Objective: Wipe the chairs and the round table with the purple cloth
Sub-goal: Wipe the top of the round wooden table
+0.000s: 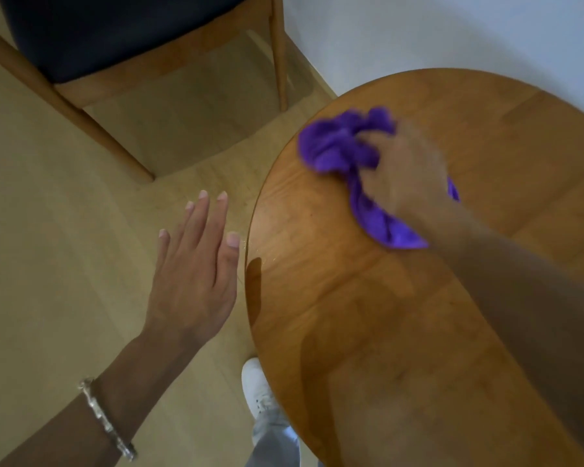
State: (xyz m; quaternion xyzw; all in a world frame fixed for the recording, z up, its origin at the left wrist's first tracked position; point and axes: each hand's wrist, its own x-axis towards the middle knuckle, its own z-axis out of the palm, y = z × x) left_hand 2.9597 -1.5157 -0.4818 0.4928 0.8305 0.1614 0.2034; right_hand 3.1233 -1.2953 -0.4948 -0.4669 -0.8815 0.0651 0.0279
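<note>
Purple cloth (338, 148) lies bunched on the round table (368, 315) near its far left edge, gripped by the blurred right hand (408, 176) for wiping; the left hand (193, 267), fingers straight, hovers beside the edge for balance, I judge; a chair (122, 48) stands beyond.

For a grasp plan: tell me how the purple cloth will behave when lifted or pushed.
Likely floppy: the purple cloth bunches in soft folds under the right hand, so it should drape when lifted. Pushed, it probably slides easily on the glossy round table, crumpling rather than rolling.
</note>
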